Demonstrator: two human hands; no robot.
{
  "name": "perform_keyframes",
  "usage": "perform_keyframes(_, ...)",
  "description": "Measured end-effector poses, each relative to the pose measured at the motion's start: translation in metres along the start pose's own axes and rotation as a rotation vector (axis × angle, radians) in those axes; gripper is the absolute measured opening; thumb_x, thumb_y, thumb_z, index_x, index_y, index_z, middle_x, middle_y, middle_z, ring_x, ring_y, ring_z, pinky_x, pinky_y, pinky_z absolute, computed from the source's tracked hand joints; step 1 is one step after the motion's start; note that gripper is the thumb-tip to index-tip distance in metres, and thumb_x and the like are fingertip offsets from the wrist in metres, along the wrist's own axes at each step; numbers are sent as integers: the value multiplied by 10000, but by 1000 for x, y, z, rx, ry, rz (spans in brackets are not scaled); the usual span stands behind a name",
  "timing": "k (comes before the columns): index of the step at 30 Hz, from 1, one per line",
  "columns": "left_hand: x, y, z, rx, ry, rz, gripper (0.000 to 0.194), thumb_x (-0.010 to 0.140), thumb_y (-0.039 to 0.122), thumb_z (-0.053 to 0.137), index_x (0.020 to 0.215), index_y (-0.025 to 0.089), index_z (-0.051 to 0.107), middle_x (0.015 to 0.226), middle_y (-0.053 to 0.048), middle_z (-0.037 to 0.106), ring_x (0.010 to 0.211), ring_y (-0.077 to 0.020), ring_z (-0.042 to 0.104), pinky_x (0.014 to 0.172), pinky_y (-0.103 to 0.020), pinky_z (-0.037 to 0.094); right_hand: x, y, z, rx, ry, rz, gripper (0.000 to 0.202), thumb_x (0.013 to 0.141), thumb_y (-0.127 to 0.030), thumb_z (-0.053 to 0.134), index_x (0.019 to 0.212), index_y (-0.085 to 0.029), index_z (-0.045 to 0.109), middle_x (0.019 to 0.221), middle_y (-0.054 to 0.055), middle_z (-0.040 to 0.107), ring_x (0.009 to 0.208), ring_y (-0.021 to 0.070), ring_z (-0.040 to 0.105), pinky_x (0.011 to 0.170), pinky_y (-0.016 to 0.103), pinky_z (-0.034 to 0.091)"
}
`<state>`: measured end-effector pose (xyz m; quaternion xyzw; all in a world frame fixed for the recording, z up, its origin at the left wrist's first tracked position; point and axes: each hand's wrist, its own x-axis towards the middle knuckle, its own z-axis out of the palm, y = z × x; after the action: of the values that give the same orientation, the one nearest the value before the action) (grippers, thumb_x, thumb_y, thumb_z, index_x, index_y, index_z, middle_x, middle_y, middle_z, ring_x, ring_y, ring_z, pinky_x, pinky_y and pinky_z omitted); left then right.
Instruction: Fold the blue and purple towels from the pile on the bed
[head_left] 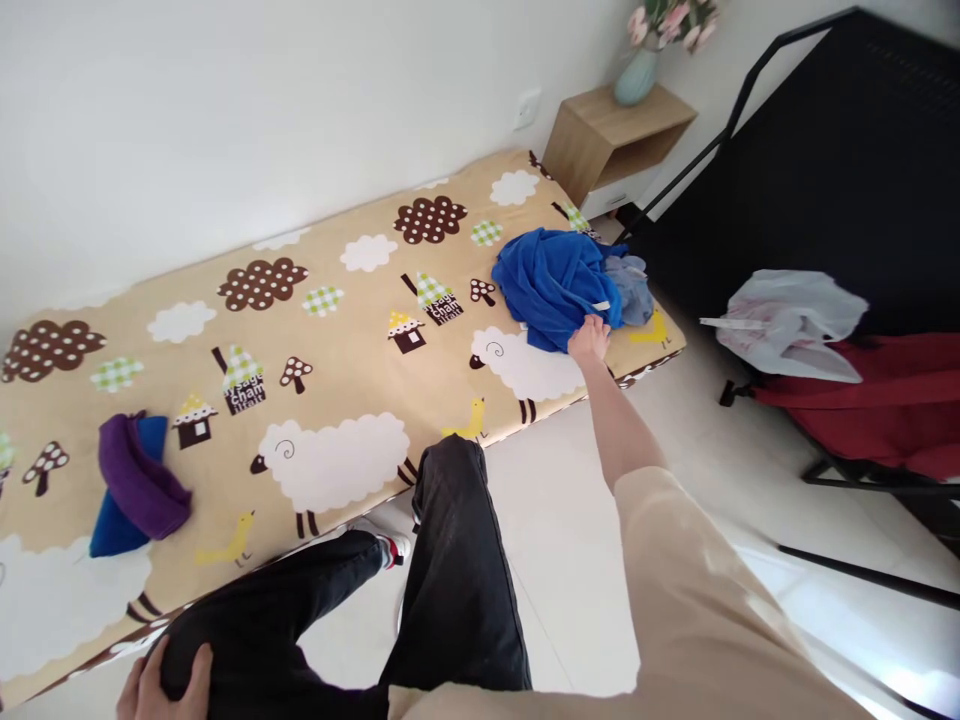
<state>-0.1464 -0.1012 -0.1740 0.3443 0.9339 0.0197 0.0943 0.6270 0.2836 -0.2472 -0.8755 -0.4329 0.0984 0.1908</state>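
Note:
My right hand (590, 338) is closed on the near edge of a crumpled blue cloth (551, 280) at the right end of the patterned mattress (330, 370). Against that cloth's right side lies a grey-blue cloth (631, 288). My left hand (166, 688) rests on my knee at the bottom left, fingers spread, holding nothing. At the mattress's left end, a rolled purple cloth (142, 480) lies across a folded blue cloth (112, 530).
Beyond the mattress's right end stands a wooden nightstand (589, 140) with a vase of pink flowers (636, 78). A black-framed rack (825, 180) at the right holds a plastic bag (795, 315) and red fabric (885, 400). My legs are at the front edge.

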Motion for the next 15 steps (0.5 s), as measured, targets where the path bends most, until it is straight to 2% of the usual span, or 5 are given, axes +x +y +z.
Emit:
perform_keyframes(3, -7, 25, -9, -12, -9, 25, 871, 787, 581, 505, 1633, 401, 412, 1734, -12, 353, 1548, -447, 387, 1266, -621, 332, -29, -9, -15, 128, 3, -183, 475, 907, -133, 451, 1327, -56, 659, 1445, 242, 616, 1336, 365, 514, 1163, 573, 420)
perform_keyframes(7, -17, 56, -19, -12, -10, 80, 830, 869, 674, 445, 1618, 315, 460, 1725, -67, 363, 1548, -439, 383, 1267, -615, 337, -103, -35, -19, 367, -74, -418, 285, 888, -155, 506, 974, -150, 778, 1099, 176, 775, 1112, 299, 629, 1084, 471, 498)
perform_keyframes(11, -29, 76, -22, -18, 9, 232, 810, 959, 672, 371, 1601, 192, 491, 1697, -153, 379, 1528, -458, 386, 1256, -618, 341, -191, -73, -18, 605, -217, -407, 171, 829, -225, 610, 855, -193, 776, 929, 96, 775, 801, 219, 647, 890, 393, 563)
perform_keyframes(15, -42, 86, -13, -67, 58, 360, 696, 1011, 566, 388, 1559, 165, 540, 1667, -171, 414, 1505, -431, 413, 1237, -589, 370, -271, -110, -25, 842, -240, -386, 180, 831, -352, 658, 766, -208, 744, 839, 69, 755, 763, 197, 652, 811, 346, 552)
